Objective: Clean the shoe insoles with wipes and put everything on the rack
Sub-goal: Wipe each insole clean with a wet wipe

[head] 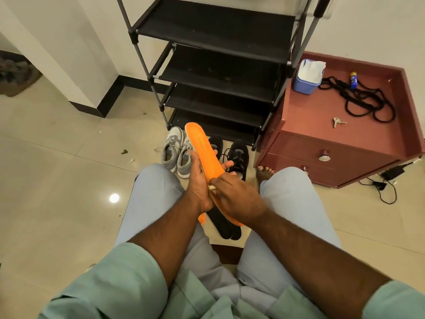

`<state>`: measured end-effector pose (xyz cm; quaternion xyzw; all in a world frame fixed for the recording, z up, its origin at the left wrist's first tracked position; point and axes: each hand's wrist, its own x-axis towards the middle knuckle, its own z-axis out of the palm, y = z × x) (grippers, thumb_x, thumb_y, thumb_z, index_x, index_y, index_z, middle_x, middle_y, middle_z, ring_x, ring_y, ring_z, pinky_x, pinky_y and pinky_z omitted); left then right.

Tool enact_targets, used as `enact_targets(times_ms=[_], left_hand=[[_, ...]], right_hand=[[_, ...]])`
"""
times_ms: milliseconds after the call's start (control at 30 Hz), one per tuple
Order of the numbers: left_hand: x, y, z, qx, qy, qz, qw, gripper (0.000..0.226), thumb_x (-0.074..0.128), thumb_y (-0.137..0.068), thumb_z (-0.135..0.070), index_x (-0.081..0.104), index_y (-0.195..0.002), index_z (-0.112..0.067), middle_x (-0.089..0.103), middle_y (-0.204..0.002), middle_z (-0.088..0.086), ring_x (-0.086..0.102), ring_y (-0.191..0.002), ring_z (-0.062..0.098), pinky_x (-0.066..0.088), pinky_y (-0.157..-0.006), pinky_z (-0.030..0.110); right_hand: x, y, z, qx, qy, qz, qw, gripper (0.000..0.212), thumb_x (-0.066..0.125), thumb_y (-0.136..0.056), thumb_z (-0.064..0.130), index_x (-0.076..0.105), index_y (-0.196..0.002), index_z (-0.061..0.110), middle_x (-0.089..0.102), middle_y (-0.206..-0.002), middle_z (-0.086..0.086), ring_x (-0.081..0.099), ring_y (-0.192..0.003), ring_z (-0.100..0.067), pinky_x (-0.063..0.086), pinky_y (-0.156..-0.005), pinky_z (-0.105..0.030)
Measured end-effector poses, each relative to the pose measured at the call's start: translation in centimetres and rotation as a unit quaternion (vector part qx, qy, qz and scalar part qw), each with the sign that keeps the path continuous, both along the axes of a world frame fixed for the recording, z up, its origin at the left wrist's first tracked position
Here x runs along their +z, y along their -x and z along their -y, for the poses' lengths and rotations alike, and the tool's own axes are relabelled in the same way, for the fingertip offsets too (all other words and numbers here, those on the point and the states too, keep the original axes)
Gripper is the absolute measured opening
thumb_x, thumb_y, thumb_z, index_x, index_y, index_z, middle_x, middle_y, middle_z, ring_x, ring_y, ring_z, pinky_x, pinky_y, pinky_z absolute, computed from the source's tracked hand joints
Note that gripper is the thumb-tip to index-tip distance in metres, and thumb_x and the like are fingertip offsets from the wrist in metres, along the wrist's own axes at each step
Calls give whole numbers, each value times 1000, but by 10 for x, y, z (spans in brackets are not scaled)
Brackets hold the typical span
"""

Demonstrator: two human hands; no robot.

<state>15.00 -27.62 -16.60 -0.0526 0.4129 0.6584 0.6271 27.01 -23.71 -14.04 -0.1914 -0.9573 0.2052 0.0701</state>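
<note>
I sit facing a black shoe rack (pixel 213 31). My left hand (pixel 197 178) holds an orange insole (pixel 202 148) from beneath, its toe pointing up toward the rack. My right hand (pixel 234 192) presses a small crumpled wipe (pixel 212 188) onto the insole's heel end, fingers curled round the wipe. On the floor between my knees lie another orange insole (pixel 202 218) and two black insoles (pixel 224 229), partly hidden by my hands. A blue wipes box (pixel 307 80) with white wipes sticking out stands on the cabinet to the right.
Grey sneakers (pixel 176 150) and black sneakers (pixel 239 155) stand on the floor before the rack. A reddish-brown drawer cabinet (pixel 333 143) carries black laces (pixel 363 100), a small bottle (pixel 353 80) and a scrap. A charger and cable (pixel 388 178) lie by it. My bare foot (pixel 264 173) rests near the cabinet.
</note>
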Motion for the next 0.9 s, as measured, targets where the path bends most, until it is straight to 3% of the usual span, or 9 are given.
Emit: enact_targets(times_ms=[100, 167, 333, 467, 633, 700, 833, 900], left_hand=[[4, -1, 1, -21, -12, 0, 1000, 91, 18, -79, -88, 48, -142, -29, 68, -124, 16, 67, -109, 36, 50, -92, 53], [4, -3, 1, -29, -8, 5, 1000, 91, 19, -79, -87, 49, -142, -29, 66, -126, 17, 61, -118, 38, 46, -99, 57], [4, 3, 1, -22, 1, 30, 999, 91, 18, -76, -91, 52, -137, -32, 61, -133, 19, 58, -121, 44, 45, -100, 57], [6, 3, 3, -62, -1, 42, 997, 91, 17, -76, -92, 62, -126, -30, 54, -142, 17, 52, -129, 41, 46, -97, 54], [2, 22, 3, -71, -17, 49, 996, 95, 14, -77, -91, 41, -147, -33, 66, -122, 20, 67, -105, 41, 56, -85, 54], [3, 22, 5, -96, -3, 50, 994, 102, 14, -75, -93, 50, -141, -25, 67, -121, 19, 66, -106, 39, 53, -90, 52], [6, 13, 9, -130, 27, 45, 990, 112, 18, -70, -97, 77, -108, -9, 71, -113, 17, 69, -103, 34, 47, -95, 51], [5, 16, 9, -125, 22, 54, 990, 114, 15, -68, -98, 75, -113, -12, 69, -120, 17, 66, -109, 36, 46, -98, 52]], right_hand=[[-6, -1, -13, -132, 49, 34, 989, 34, 38, -100, 26, 49, -132, 18, 51, -129, -2, 55, -109, -22, 52, -86, -35], [-7, -1, -19, -142, 54, 45, 987, 37, 38, -101, 26, 45, -137, 19, 47, -136, -1, 52, -116, -21, 49, -92, -34], [1, -4, -1, 23, 32, -7, 999, 34, 41, -93, 29, 61, -117, 15, 61, -109, -5, 59, -95, -23, 53, -74, -38], [-5, -1, -16, -84, 43, -12, 995, 32, 41, -98, 25, 57, -124, 16, 58, -117, -5, 55, -105, -23, 51, -82, -38], [-4, -9, 5, 120, -7, -33, 992, 31, 43, -91, 25, 66, -107, 12, 66, -96, -5, 63, -80, -25, 54, -62, -38], [-2, -3, 4, 105, -12, -42, 993, 28, 45, -90, 22, 66, -106, 12, 66, -95, -5, 62, -76, -25, 53, -60, -37], [5, 14, -4, -2, -4, -80, 997, 32, 42, -89, 24, 66, -108, 14, 66, -96, -4, 61, -80, -24, 53, -61, -37], [2, 10, 1, 19, 3, -76, 997, 33, 41, -89, 25, 66, -107, 13, 66, -96, -5, 62, -80, -25, 54, -61, -39]])
